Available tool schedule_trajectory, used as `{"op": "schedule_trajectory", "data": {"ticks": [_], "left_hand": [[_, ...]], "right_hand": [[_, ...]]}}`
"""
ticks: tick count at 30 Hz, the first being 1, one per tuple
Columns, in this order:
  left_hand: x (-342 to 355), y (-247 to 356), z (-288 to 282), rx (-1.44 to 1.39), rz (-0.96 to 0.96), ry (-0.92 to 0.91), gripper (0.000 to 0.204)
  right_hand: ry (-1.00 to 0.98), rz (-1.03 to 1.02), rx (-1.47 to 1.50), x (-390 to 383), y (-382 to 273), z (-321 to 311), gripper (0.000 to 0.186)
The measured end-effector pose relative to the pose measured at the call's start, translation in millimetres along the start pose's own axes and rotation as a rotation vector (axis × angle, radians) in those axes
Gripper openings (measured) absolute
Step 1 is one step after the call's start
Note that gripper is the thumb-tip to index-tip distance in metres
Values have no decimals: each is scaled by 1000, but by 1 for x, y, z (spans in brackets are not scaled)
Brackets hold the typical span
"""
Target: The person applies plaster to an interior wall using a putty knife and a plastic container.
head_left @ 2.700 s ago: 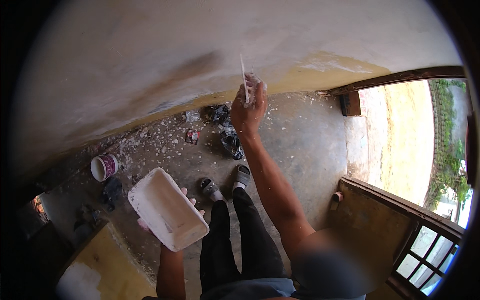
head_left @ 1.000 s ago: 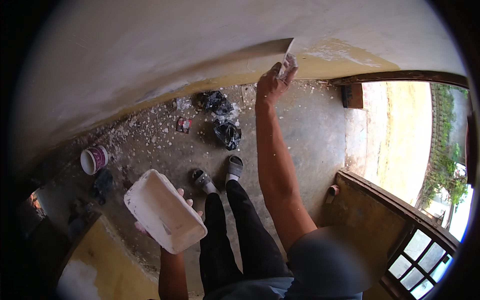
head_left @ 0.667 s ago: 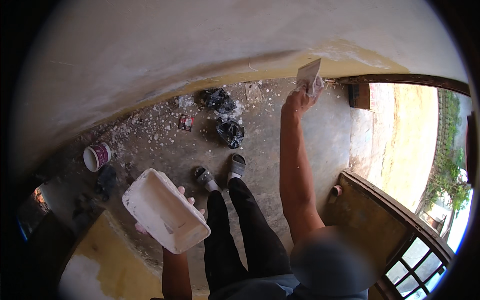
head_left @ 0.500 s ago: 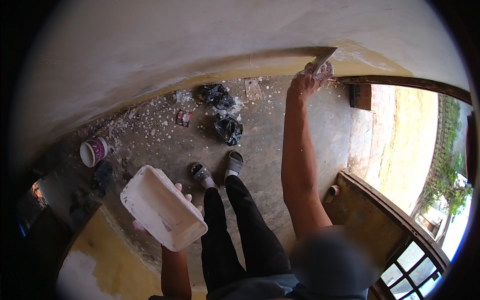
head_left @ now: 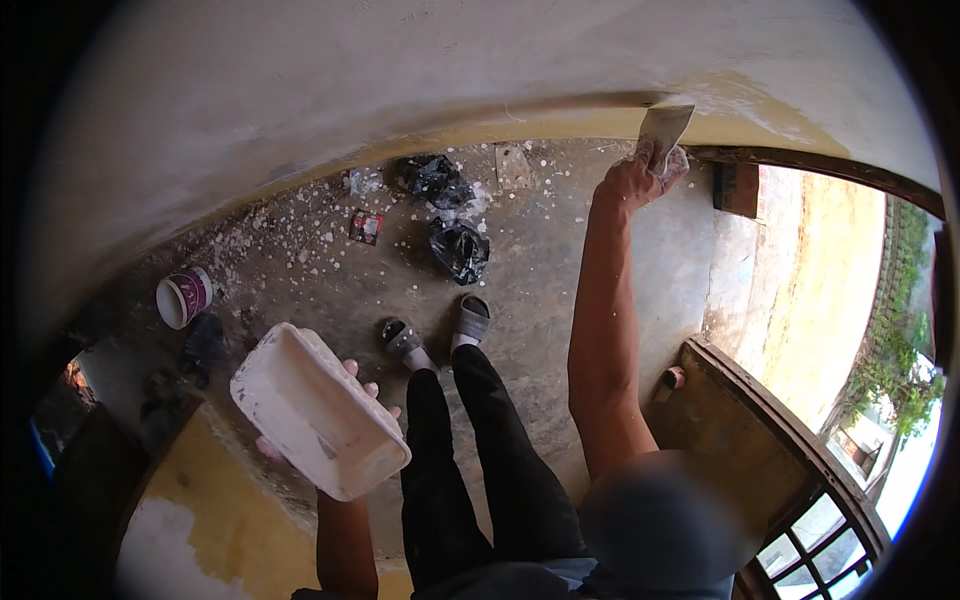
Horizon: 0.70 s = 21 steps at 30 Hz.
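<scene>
The scraper (head_left: 666, 126) was in the right hand (head_left: 650, 178), which was stretched far forward, close to the lower part of the wall (head_left: 400, 70). Its flat, broad blade stood out beyond the fingers, on the side toward the wall. The right hand was closed around the lower part of the tool, with the fingers bent, and pale paste covered parts of the skin. Whether the edge of the blade touched the wall, I could not tell.

The left hand (head_left: 371, 389) was partly open below the white tray (head_left: 290, 380) and supported it: the fingers showed at its right side and the thumb at its left side, while the palm was hidden. The tray was long, with rounded corners, and it was tilted. Its inside was coated with pale material, and a small darker mark was near its lower end.

On the floor (head_left: 540, 300), to the left, there was a white bucket (head_left: 197, 287) with a purple band; its inside looked pale, but its content was not clear. Two black plastic bags (head_left: 459, 250) lay in front of the sandals (head_left: 473, 318), among white crumbs.
</scene>
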<state>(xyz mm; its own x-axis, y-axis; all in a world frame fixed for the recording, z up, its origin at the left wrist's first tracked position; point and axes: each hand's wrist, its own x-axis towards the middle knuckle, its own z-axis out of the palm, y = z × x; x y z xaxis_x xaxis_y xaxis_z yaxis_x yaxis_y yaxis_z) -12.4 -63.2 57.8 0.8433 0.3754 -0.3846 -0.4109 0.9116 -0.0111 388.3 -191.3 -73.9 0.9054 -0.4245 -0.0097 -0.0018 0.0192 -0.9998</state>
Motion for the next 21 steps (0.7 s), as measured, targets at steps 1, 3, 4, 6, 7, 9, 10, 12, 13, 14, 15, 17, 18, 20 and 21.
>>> {"op": "schedule_trajectory", "data": {"ticks": [1, 3, 4, 6, 7, 9, 10, 12, 13, 14, 15, 17, 18, 20, 21], "left_hand": [[0, 0, -4, 5, -13, -12, 117], [-1, 2, -15, 21, -29, -32, 114], [2, 1, -17, 8, -25, -24, 115], [5, 2, -18, -13, -16, -1, 116], [13, 1, -16, -18, -41, -5, 116], [13, 3, -19, -24, -50, 25, 116], [13, 2, -23, -15, -49, 24, 116], [12, 3, -31, 4, -48, 27, 117], [9, 5, -35, 10, -43, 28, 117], [4, 7, -39, 18, -26, 31, 117], [3, 8, -41, 21, -16, 25, 118], [3, 9, -44, 4, -11, 34, 114], [6, 9, -46, -11, -21, 30, 113], [14, 7, -53, -47, -41, 24, 113], [12, 7, -54, -52, -35, 36, 113]], "right_hand": [[5, 2, -5, 3, -4, 9, 25], [-29, -158, -198, -4, 36, 29, 26], [-33, -239, -292, -8, 58, 38, 27], [-79, -116, -241, -72, 83, 62, 42], [-139, -381, -609, -87, 123, 62, 53], [-349, -311, -441, -139, 168, 56, 76], [-413, -207, -470, -154, 178, 55, 81], [-425, -267, -566, -153, 199, 27, 69], [-441, -293, -616, -149, 206, 11, 63], [-395, -206, -597, -135, 202, 3, 64], [-348, -299, -699, -101, 197, -8, 55], [-66, -160, -574, -32, 182, -21, 34], [-82, -152, -568, -1, 185, -22, 36], [-106, -143, -566, 63, 204, -27, 38], [-133, -118, -563, 68, 204, -24, 40]]}}
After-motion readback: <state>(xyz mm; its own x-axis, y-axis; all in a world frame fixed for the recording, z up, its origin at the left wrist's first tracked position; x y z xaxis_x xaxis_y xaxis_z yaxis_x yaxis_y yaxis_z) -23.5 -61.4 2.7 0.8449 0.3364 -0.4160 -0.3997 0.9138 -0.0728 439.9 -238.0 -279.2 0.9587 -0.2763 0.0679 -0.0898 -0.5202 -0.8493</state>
